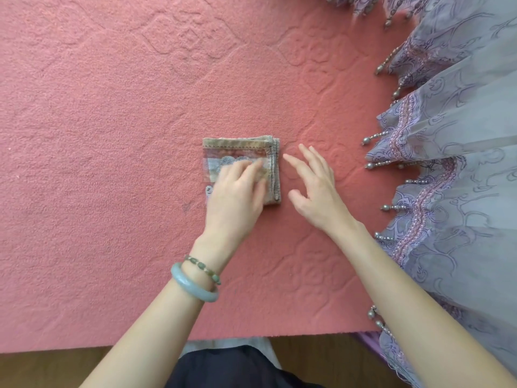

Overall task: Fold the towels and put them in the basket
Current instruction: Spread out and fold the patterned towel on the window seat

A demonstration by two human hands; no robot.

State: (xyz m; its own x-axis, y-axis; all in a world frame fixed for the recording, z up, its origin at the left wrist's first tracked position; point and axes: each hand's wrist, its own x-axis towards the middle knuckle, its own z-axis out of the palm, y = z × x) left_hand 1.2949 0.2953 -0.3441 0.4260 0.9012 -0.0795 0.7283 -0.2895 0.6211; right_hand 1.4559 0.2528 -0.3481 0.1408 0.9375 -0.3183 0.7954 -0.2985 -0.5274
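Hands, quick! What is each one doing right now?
Left hand: open, lying flat on the folded towel, gripping nothing.
Right hand: open, fingers spread, beside the towel, holding nothing.

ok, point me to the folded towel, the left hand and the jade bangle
folded towel (237,149): head view, on its upper exposed face near the top hem.
left hand (236,191): head view, back of the hand, flat on the towel.
jade bangle (187,285): head view, on its band at the left wrist.
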